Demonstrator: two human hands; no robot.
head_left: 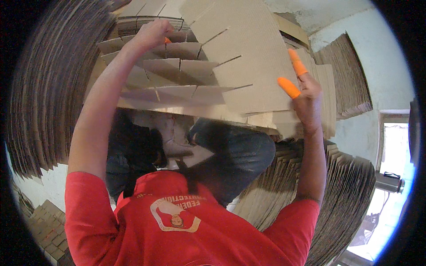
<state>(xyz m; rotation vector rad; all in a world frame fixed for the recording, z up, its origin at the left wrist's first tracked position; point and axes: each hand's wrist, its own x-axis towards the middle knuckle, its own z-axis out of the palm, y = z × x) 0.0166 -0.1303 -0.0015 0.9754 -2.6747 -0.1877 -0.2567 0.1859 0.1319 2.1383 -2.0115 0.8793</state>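
My left hand [154, 33] is closed at the far side of the work, its curled fingers at the top edge of an upright cardboard divider strip [186, 49]. One orange fingertip cover shows there; the rest of the grip is partly hidden. Nearer to me stand more slotted strips [177, 95], roughly parallel, with slits along them. To their right lies a large slitted cardboard sheet [253, 57]. My right hand [307, 95] is at that sheet's right side, thumb and forefinger stretched apart in orange finger covers [289, 88], with nothing visible between them.
Tall stacks of cardboard [53, 88] rise at the left. Another stack [344, 75] stands at the far right, and a long row of sheets [319, 199] runs by my right arm. My knees [239, 146] are under the work's near edge. Small cardboard bundles [49, 230] lie lower left.
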